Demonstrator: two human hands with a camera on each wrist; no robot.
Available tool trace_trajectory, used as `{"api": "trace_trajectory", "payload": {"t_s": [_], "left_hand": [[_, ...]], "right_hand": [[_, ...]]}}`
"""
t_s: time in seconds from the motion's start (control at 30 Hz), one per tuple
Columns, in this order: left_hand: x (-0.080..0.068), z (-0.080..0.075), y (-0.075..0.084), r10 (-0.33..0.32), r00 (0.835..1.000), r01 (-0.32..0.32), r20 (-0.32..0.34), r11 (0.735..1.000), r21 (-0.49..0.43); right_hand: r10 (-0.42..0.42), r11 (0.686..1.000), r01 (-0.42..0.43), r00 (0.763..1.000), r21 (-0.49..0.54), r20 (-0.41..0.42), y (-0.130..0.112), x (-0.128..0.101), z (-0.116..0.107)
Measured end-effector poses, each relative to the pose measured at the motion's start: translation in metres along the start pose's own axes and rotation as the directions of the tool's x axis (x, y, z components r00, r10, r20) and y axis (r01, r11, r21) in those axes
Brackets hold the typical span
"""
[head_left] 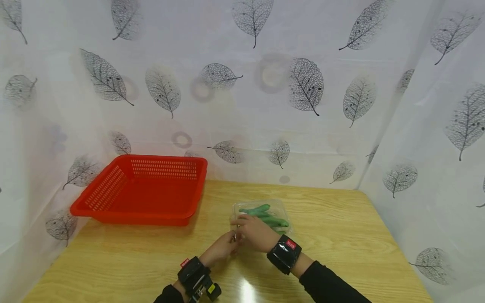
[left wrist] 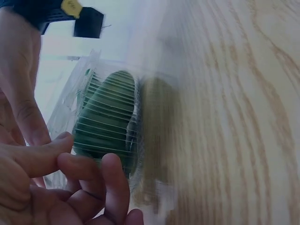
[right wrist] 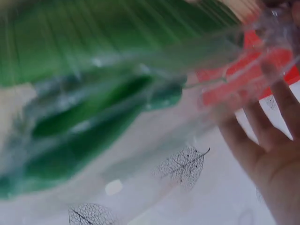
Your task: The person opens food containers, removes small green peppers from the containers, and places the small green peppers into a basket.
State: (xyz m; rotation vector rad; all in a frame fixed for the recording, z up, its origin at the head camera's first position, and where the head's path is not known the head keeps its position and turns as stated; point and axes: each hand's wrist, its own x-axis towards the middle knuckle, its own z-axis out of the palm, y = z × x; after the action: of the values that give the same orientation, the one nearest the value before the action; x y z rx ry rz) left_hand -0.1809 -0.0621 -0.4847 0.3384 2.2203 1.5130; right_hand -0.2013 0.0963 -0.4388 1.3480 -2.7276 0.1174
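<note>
A clear plastic box (head_left: 282, 207) holding several long green vegetables (head_left: 274, 221), kind not certain, lies on the wooden table. My left hand (head_left: 222, 246) is at the box's near left corner; its thumb and bent forefinger pinch the plastic edge there. Across the left side reaches my right hand (head_left: 257, 232), its fingers on the far part of that edge; its thumb is hidden in the head view. The left wrist view shows the ribbed wall of the box with a green vegetable (left wrist: 105, 112) behind it. In the right wrist view the fingers (right wrist: 241, 140) meet the clear plastic.
A red slotted plastic basket (head_left: 138, 219) stands at the back left of the table (head_left: 337, 235). Behind and at the sides hangs a pale curtain (head_left: 242, 113) with a leaf print. Both wrists wear black straps with small devices.
</note>
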Motion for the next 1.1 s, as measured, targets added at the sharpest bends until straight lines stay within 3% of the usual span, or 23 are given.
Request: {"api": "trace_trajectory", "payload": {"t_s": [0.23,0.4,0.53,0.8,1.1], "left_hand": [[0.003,-0.001,-0.004,-0.028,0.999,0.028,-0.037,1.000,0.000],[0.005,0.000,-0.004,-0.040,0.998,0.040,-0.048,0.999,0.005],[0.005,-0.001,-0.004,-0.010,0.999,0.013,-0.053,0.998,0.057],[0.005,-0.003,-0.003,0.019,0.999,-0.014,-0.050,0.994,0.111],[0.005,-0.003,0.001,-0.027,0.999,0.030,-0.045,0.997,0.071]], "right_hand": [[-0.136,0.987,0.133,0.991,-0.095,-0.019,-0.002,0.003,-0.002],[-0.110,0.976,0.100,0.993,-0.193,-0.045,-0.003,-0.001,0.007],[-0.068,0.983,0.054,0.995,-0.174,-0.079,-0.006,-0.007,0.018],[-0.048,0.996,0.064,0.968,0.059,-0.245,-0.003,-0.013,0.038],[-0.104,0.994,0.106,0.949,-0.011,-0.299,-0.001,-0.016,0.041]]}}
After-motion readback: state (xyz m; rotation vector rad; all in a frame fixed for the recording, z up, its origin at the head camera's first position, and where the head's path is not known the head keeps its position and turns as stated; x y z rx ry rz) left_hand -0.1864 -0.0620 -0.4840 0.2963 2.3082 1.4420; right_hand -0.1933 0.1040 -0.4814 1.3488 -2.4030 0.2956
